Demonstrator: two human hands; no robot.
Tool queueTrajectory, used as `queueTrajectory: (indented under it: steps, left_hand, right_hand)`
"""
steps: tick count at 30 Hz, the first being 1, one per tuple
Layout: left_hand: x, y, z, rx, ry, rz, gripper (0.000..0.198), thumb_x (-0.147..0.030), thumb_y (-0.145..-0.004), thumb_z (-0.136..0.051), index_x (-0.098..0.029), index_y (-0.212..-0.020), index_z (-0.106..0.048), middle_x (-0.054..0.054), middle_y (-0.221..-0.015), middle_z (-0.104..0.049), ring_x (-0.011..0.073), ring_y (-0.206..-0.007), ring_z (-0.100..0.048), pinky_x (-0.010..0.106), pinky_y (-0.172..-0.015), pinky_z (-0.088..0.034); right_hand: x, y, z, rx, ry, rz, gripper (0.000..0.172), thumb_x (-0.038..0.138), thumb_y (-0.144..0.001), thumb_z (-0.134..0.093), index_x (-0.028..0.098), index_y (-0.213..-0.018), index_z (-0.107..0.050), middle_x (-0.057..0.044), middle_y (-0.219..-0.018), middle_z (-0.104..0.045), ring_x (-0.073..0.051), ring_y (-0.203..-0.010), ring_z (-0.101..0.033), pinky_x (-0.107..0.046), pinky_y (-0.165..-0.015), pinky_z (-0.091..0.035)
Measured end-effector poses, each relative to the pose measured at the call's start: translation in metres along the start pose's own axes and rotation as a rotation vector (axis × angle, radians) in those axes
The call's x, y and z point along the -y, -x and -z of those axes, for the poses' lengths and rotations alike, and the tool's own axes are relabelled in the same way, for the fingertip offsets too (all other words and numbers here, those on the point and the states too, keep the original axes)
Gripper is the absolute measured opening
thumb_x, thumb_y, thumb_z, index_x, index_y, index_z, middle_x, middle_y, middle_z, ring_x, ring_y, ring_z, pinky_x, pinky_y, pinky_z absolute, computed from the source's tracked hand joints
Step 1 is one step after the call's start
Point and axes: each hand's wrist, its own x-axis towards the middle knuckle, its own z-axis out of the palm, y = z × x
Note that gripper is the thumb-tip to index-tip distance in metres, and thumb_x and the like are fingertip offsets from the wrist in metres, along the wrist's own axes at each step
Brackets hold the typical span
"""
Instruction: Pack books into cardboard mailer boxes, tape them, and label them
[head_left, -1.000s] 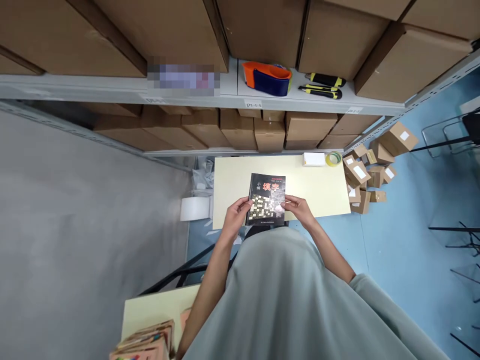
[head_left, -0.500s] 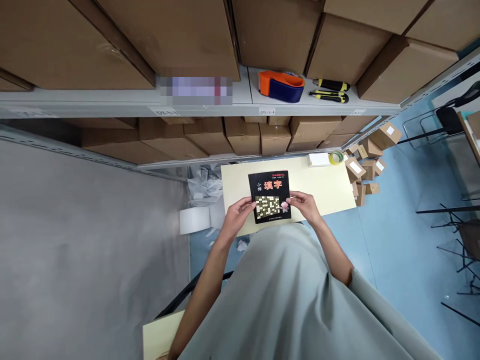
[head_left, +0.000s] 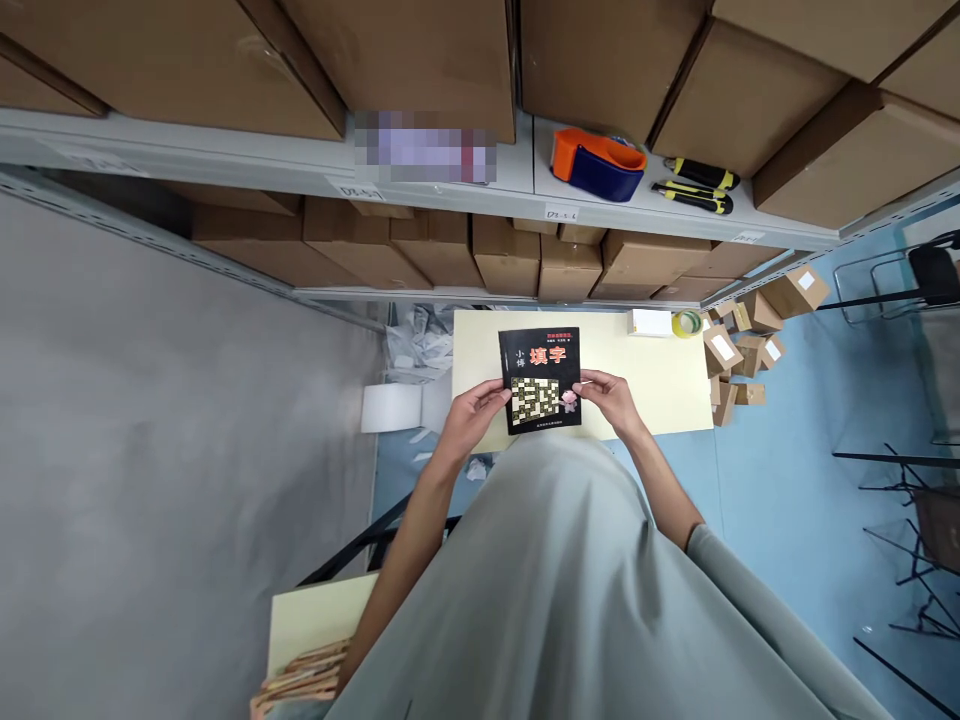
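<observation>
Between my two hands is a black book [head_left: 541,365] with orange-red Chinese characters, a crossword grid and a pink flower on its cover. My left hand [head_left: 471,415] pinches its left edge, thumb over the cover. On the opposite edge, my right hand [head_left: 606,398] grips it the same way. The cover faces up toward me, and the fingers behind the book are hidden. Below it lies a pale yellow table [head_left: 660,385]. A small white box [head_left: 649,323] and a roll of tape [head_left: 686,323] sit at the table's far right.
Above the table runs a grey shelf [head_left: 442,200] loaded with cardboard boxes [head_left: 600,70], an orange-and-blue tape dispenser [head_left: 598,165] and utility knives [head_left: 697,187]. A white roll [head_left: 391,408] stands left of the table. Small cartons [head_left: 724,350] are heaped on the right.
My view has tilted and shifted, so the shelf appears turned and more of the papers at lower left shows. Both hands still hold the book, in nearly the same pose.
</observation>
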Motion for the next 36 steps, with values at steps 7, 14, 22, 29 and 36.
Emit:
queueTrajectory:
  steps: [7,14,22,29,36]
  left_hand:
    - [-0.007,0.011,-0.02,-0.054,-0.006,-0.031,0.059,-0.066,-0.072,-0.091,-0.019,-0.108,-0.084,0.011,-0.111,-0.083,0.0308,-0.111,-0.072,0.047,-0.111,-0.056]
    - [-0.005,0.01,-0.039,-0.12,-0.021,-0.02,0.06,-0.063,-0.07,-0.093,-0.019,-0.109,-0.084,0.012,-0.116,-0.083,0.033,-0.116,-0.073,0.049,-0.112,-0.056]
    - [0.002,0.008,-0.057,-0.127,-0.07,-0.045,0.063,-0.068,-0.073,-0.089,-0.019,-0.112,-0.084,0.012,-0.119,-0.083,0.0337,-0.118,-0.073,0.051,-0.116,-0.054]
    - [0.008,-0.003,-0.082,-0.072,0.005,0.04,0.074,-0.085,-0.084,-0.068,-0.017,-0.108,-0.082,0.014,-0.112,-0.083,0.0332,-0.112,-0.076,0.049,-0.109,-0.058]
    - [0.014,0.03,-0.093,-0.059,0.208,0.108,0.057,-0.073,-0.084,-0.071,-0.023,-0.108,-0.082,0.012,-0.106,-0.083,0.0366,-0.12,-0.074,0.05,-0.102,-0.063]
  right_hand:
    - [0.014,0.003,0.016,0.043,-0.011,0.0,0.056,0.055,-0.066,-0.099,0.022,-0.109,-0.086,-0.004,-0.099,-0.084,-0.022,-0.087,-0.076,-0.043,-0.097,-0.061]
    - [0.019,0.004,0.034,0.079,0.008,0.009,0.059,0.058,-0.067,-0.098,0.021,-0.111,-0.085,-0.004,-0.092,-0.082,-0.022,-0.089,-0.075,-0.042,-0.096,-0.062]
    - [0.025,0.014,0.04,0.078,0.066,0.088,0.054,0.058,-0.068,-0.098,0.023,-0.106,-0.083,-0.005,-0.099,-0.079,-0.02,-0.089,-0.073,-0.037,-0.091,-0.063]
    - [0.027,0.037,0.005,0.154,0.24,0.229,0.05,0.06,-0.079,-0.092,0.027,-0.113,-0.078,-0.004,-0.102,-0.073,-0.021,-0.091,-0.071,-0.036,-0.086,-0.062]
    - [0.024,0.044,-0.027,0.392,0.536,0.371,0.059,0.054,-0.088,-0.087,0.031,-0.14,-0.07,-0.009,-0.138,-0.063,-0.026,-0.117,-0.068,-0.043,-0.101,-0.063]
